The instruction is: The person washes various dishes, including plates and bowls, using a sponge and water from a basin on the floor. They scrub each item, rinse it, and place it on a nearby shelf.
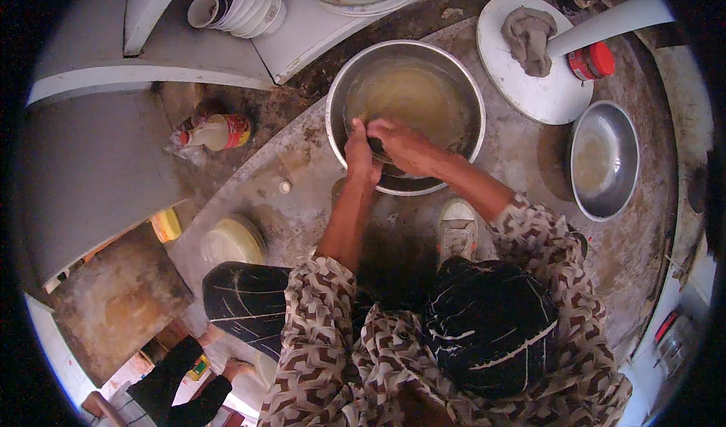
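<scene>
A large metal basin (477, 126) stands on the stained floor before me, holding cloudy yellowish water (417, 89). Both my hands are together over its near left part. My left hand (362, 152) is at the near left rim, thumb pointing up. My right hand (400, 143) reaches in from the right, with its fingers bent towards the left thumb. Something dark shows between the hands, but my fingers hide most of it and I cannot tell what it is.
A smaller metal basin (604, 160) is at right. Near it, a white round base (510, 89) bears a grey cloth (528, 38) and red-lidded jar (592, 61). Leftward are a bottle (218, 132), stacked cups (255, 10) and a pale tub (232, 242). Another person's foot (238, 368) shows lower left.
</scene>
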Demonstrator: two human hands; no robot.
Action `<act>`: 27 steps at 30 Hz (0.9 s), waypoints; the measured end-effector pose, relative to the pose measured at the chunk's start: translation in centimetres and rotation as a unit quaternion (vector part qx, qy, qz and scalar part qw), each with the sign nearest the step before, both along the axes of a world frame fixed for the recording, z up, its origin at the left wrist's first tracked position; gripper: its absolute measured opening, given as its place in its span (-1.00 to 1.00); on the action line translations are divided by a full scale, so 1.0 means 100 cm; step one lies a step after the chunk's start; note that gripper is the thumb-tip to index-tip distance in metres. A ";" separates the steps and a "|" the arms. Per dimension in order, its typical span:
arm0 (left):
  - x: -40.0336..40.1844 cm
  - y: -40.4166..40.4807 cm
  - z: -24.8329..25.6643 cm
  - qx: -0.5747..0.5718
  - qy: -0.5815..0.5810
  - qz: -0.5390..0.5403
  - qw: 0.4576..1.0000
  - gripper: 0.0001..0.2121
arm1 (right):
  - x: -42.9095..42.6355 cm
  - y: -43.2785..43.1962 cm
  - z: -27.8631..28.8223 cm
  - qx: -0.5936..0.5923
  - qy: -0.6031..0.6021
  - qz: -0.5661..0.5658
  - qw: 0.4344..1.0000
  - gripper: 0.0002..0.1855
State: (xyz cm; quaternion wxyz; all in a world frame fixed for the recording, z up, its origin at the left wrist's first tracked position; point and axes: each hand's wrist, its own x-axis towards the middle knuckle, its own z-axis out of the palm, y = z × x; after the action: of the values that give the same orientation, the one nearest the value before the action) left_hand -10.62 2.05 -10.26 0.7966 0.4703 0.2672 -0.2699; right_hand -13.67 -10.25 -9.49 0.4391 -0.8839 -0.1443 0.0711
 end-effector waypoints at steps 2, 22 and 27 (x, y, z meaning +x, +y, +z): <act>0.005 0.012 -0.009 0.023 -0.025 -0.012 0.999 -0.57 | -0.015 -0.009 0.011 -0.001 0.018 0.085 0.996 -0.64; -0.012 -0.022 -0.001 -0.013 -0.110 0.090 0.990 -0.59 | -0.035 0.009 0.015 -0.012 -0.044 -0.153 0.987 -0.58; 0.015 0.015 -0.013 -0.004 -0.028 0.038 0.999 -0.48 | -0.037 0.002 0.010 -0.054 -0.094 -0.075 0.991 -0.61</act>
State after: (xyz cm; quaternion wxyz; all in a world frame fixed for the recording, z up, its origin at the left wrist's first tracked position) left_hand -9.12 3.51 -11.59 0.8155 0.4638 0.2614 -0.2270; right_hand -17.36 -10.07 -8.47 0.3795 -0.9173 -0.1145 -0.0380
